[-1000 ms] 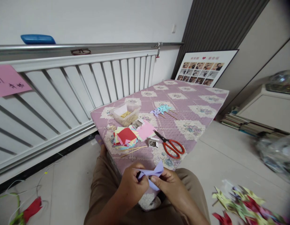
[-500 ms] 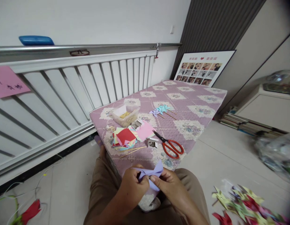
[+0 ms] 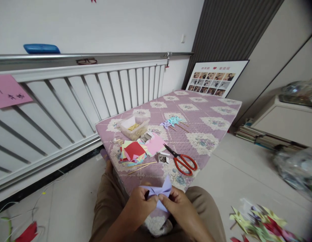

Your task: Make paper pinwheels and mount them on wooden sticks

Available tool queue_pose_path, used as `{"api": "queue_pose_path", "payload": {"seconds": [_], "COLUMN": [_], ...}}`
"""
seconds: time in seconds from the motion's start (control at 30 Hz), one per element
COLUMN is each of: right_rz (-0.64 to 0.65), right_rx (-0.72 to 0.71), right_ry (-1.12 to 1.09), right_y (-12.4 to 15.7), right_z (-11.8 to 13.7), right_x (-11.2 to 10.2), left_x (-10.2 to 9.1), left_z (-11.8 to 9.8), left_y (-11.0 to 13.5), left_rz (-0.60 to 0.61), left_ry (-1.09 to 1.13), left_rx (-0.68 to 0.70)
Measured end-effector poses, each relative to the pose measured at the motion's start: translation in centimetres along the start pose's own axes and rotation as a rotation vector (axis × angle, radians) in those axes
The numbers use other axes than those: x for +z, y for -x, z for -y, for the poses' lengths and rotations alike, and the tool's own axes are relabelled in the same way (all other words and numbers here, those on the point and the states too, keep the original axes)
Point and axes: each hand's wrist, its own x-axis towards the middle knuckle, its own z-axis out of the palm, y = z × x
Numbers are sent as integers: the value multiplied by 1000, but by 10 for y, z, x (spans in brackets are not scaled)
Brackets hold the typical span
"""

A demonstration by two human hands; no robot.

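A lavender paper pinwheel (image 3: 164,189) is held over my lap, close to the table's near edge. My left hand (image 3: 143,201) pinches its left side, the thumb pressed near the centre. From the right, my right hand (image 3: 177,200) grips it too, with its thumb at the folded middle. Both thumbs cover the centre, so any fastener there is hidden. Just beyond lie two thin wooden sticks (image 3: 142,167), a small box of metal fasteners (image 3: 163,158) and red-handled scissors (image 3: 182,161). A stack of coloured paper squares (image 3: 134,151) sits further left.
On the floral-covered table (image 3: 171,107) stand a clear plastic tub (image 3: 134,127) with sticks and several finished pinwheels (image 3: 173,121). A white radiator (image 3: 125,88) runs along the left. More pinwheels (image 3: 263,223) are piled on the floor at right. A framed photo board (image 3: 216,79) leans behind.
The view has tilted up slightly. Both hands have shifted a little left with the pinwheel, and the thumbs now cover the small dark spot at its centre.
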Motion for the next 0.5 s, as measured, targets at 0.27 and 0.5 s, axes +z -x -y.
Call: {"api": "queue_pose_path", "payload": {"seconds": [0.27,0.5], "right_rz": [38,138], "right_rx": [92,126], "right_ry": [-31,27], "right_y": [-11,-24], "right_z": [-27,-45], "right_x": [9,15], "left_x": [-6,-17], "left_z": [39,68], "left_y": [-2,-10], "left_rz": [-37,-148], "left_ry": [120,142], "left_rx": [-128,-135]}}
